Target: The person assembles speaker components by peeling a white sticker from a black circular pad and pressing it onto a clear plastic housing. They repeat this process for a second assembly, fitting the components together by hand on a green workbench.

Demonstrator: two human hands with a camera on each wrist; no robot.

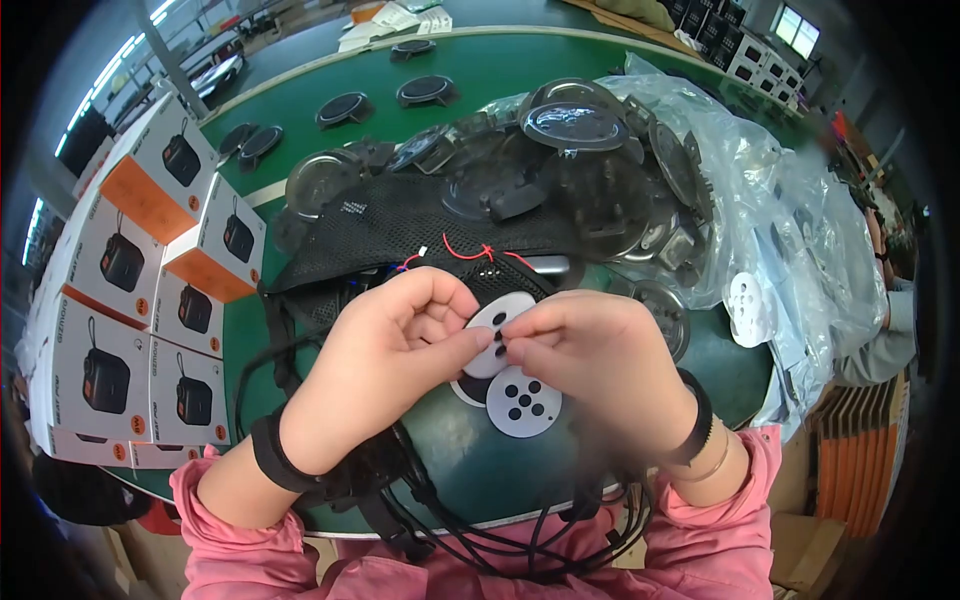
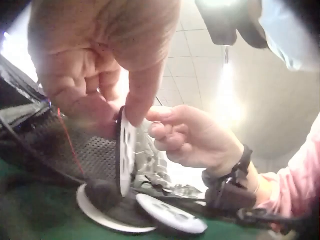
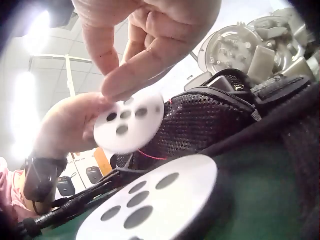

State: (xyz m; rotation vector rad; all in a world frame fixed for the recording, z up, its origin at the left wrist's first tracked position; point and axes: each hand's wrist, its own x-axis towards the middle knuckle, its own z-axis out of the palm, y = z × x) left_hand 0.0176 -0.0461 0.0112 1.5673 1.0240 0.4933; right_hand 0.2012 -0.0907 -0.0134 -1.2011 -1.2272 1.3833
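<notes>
A round white disc with several holes and a dark edge is tilted up between both hands. My left hand pinches it between thumb and fingers at its left side. At its upper edge in the right wrist view, the thumb and forefinger of my right hand come together in a pinch on the disc. Just below lies another white holed disc on the green table. Beside that one, a further white-rimmed disc with a dark piece on it is partly covered.
Behind the hands lies a black mesh bag with red wires. Clear plastic housings are piled beyond it, beside a plastic sheet. White and orange boxes stack up on the left. Black cables run along the near edge.
</notes>
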